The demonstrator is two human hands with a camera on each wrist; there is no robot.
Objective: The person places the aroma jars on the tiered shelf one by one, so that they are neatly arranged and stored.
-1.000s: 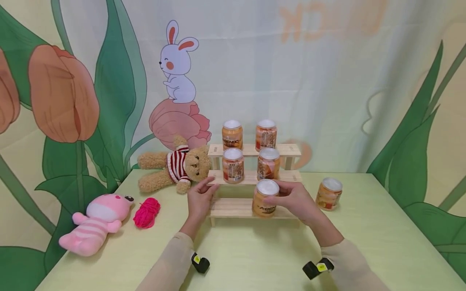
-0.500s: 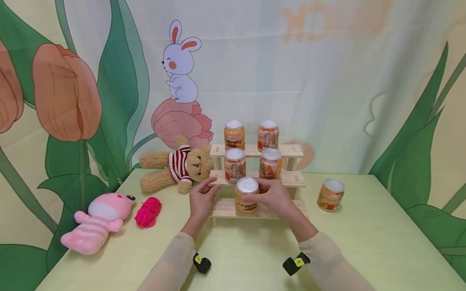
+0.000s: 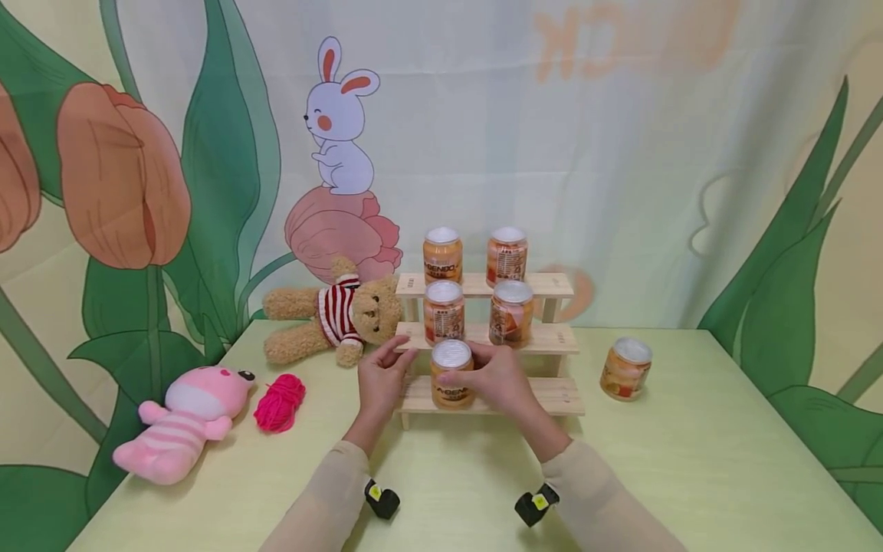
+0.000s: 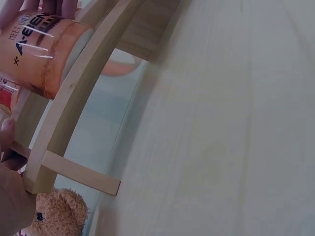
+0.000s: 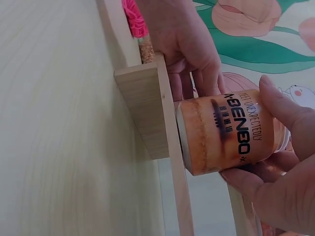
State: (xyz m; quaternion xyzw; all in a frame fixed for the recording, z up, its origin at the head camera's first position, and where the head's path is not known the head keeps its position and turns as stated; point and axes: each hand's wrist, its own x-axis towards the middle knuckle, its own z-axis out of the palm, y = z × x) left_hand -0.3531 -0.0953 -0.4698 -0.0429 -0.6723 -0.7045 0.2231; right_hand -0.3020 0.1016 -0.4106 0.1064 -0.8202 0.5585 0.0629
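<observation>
A three-step wooden rack [image 3: 552, 395] stands on the table, with two orange jars on its top step [image 3: 442, 254] and two on its middle step [image 3: 510, 312]. My right hand [image 3: 493, 377] grips another orange jar [image 3: 451, 373] [image 5: 231, 132] standing on the left part of the bottom step. My left hand [image 3: 382, 378] holds the rack's left end, thumb on the middle step, fingers curled around the edge [image 5: 184, 49]. In the left wrist view the jar [image 4: 44, 49] shows above the rack's slat [image 4: 78, 98].
One more orange jar [image 3: 623, 368] stands on the table right of the rack. A teddy bear in a striped shirt [image 3: 331, 314], a pink yarn ball [image 3: 279, 402] and a pink plush toy [image 3: 182, 422] lie to the left. A printed backdrop hangs behind.
My right hand has slid the jar leftward along the bottom step, from its right part to its left part. The left hand has stayed on the rack's left end.
</observation>
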